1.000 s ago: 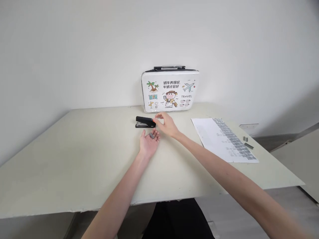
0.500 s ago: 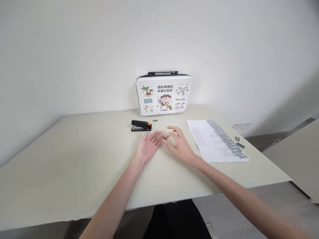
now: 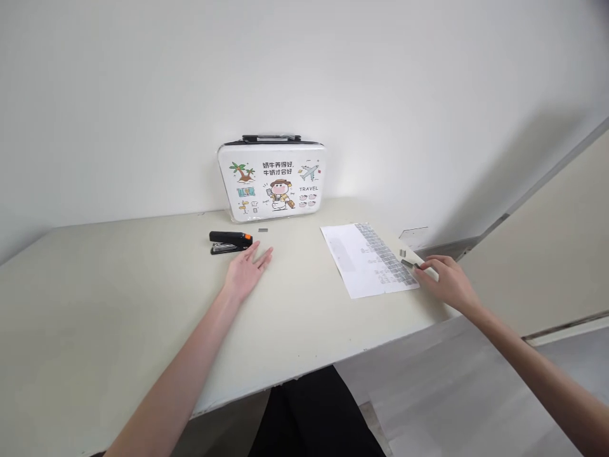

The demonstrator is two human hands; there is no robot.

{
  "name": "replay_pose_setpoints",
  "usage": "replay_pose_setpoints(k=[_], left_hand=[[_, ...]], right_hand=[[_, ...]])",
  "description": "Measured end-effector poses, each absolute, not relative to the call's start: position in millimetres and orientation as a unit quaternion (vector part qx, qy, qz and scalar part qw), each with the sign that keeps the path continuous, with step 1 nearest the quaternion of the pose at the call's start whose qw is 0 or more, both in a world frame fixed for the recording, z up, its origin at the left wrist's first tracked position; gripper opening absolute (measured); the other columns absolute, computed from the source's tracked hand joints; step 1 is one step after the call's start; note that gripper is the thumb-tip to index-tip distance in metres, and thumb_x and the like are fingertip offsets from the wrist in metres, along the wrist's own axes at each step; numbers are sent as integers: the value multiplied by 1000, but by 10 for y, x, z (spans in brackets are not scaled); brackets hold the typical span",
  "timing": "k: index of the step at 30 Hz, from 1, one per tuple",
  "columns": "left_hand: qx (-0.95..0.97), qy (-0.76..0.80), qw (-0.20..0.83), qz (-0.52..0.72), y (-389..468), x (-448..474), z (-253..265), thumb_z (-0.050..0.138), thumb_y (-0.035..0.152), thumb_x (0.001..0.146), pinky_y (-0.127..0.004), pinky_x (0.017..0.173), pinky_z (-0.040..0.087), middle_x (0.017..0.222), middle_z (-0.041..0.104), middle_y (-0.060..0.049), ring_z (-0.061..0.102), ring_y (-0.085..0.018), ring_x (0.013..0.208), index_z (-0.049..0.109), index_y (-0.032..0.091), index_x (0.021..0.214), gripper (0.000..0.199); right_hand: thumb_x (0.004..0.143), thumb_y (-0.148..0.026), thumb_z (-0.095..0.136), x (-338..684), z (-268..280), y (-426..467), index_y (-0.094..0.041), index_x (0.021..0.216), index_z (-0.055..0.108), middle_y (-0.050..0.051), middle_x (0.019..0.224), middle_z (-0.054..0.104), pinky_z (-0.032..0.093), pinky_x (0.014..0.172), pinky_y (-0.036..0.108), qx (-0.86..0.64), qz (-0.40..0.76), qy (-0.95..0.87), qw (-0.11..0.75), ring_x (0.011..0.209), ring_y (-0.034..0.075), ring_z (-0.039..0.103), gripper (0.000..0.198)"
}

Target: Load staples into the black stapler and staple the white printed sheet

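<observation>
My left hand (image 3: 245,273) rests on the table with its fingers apart, holding nothing; its fingertips are close to a black stapler (image 3: 231,241) with an orange patch. At the table's right edge, my right hand (image 3: 445,282) is closed in a pinch at the near end of a grey staple strip (image 3: 406,263). The fingers partly cover that end, and whether a second small piece is in them is hard to see. Just behind lies another short block of staples (image 3: 403,252). A printed sheet of paper (image 3: 354,266) lies left of my right hand.
A white case (image 3: 273,184) with cartoon prints and a black handle stands against the wall. In front of it lies a small staple strip (image 3: 263,230). Past the table's right edge are the floor and a pale panel (image 3: 561,254).
My right hand has moved from beside my left palm to the staples at the right edge. The left hand has turned from palm up and shifted towards the stapler. The view has swung right.
</observation>
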State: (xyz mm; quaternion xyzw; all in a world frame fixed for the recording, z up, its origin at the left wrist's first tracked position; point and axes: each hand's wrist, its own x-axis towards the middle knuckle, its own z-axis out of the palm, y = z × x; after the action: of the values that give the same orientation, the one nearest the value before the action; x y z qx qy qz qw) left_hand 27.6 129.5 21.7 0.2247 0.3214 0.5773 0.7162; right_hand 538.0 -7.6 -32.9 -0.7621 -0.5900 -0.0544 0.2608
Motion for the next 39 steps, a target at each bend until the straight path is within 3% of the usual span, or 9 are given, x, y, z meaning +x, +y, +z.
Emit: replay_pose_setpoints(k=[7, 11, 14, 16, 18, 20, 22, 32, 39], left_hand=[[210, 312, 707, 599, 1445, 103, 215, 55, 13, 92, -35, 93, 61, 145, 54, -16, 64, -31, 130, 68, 19, 116, 29], [216, 317, 694, 609, 1450, 84, 231, 55, 13, 91, -35, 92, 60, 144, 56, -17, 64, -31, 130, 68, 17, 114, 26], [236, 341, 683, 602, 1382, 143, 281, 56, 13, 92, -33, 89, 60, 139, 61, -18, 68, -31, 123, 70, 14, 107, 21], [239, 355, 686, 588, 1334, 180, 314, 58, 12, 92, -31, 84, 60, 128, 68, -18, 72, -27, 111, 71, 13, 104, 19], [231, 361, 695, 577, 1302, 199, 333, 58, 10, 92, -29, 77, 60, 109, 73, -15, 73, -21, 92, 72, 12, 101, 16], [220, 359, 700, 576, 1291, 202, 339, 59, 9, 92, -27, 71, 59, 92, 71, -10, 68, -17, 77, 71, 13, 96, 14], [211, 354, 701, 582, 1292, 199, 338, 59, 10, 93, -26, 67, 58, 82, 67, -7, 65, -15, 71, 69, 14, 89, 12], [184, 347, 705, 591, 1298, 227, 340, 60, 14, 94, -23, 62, 55, 74, 59, -3, 60, -13, 63, 54, 19, 71, 24], [185, 352, 703, 590, 1311, 219, 324, 56, 15, 96, -24, 63, 55, 74, 59, -4, 59, -13, 64, 54, 18, 70, 26]], right_hand=[[89, -56, 54, 5407, -377, -114, -22, 94, 70, 19, 127, 67, 52, 96, 52, -769, -53, -582, 259, 118, 38, 61, 37], [94, -51, 52, 5070, -235, -183, -25, 104, 67, 16, 125, 68, 49, 101, 54, -746, -71, -577, 326, 121, 37, 61, 31], [97, -47, 53, 4616, -143, -257, -26, 104, 67, 14, 123, 70, 50, 101, 49, -675, -22, -627, 389, 117, 32, 64, 26], [98, -48, 53, 4273, -106, -315, -27, 101, 67, 12, 117, 72, 54, 93, 46, -632, 44, -653, 414, 107, 30, 68, 26], [101, -49, 51, 3969, -84, -378, -28, 100, 68, 8, 100, 75, 55, 74, 40, -616, 145, -656, 412, 84, 26, 69, 27], [101, -52, 51, 3755, -66, -437, -29, 100, 69, 3, 81, 73, 52, 61, 37, -590, 241, -667, 386, 65, 22, 63, 30], [101, -54, 52, 3649, -47, -479, -29, 99, 69, 0, 71, 70, 49, 57, 35, -582, 284, -663, 375, 59, 21, 58, 31], [99, -58, 54, 3665, 0, -466, -27, 94, 70, 1, 68, 68, 42, 56, 32, -604, 283, -616, 418, 59, 20, 54, 36], [98, -60, 56, 3646, -1, -470, -26, 92, 67, 1, 69, 69, 43, 56, 32, -606, 283, -607, 430, 59, 20, 56, 37]])
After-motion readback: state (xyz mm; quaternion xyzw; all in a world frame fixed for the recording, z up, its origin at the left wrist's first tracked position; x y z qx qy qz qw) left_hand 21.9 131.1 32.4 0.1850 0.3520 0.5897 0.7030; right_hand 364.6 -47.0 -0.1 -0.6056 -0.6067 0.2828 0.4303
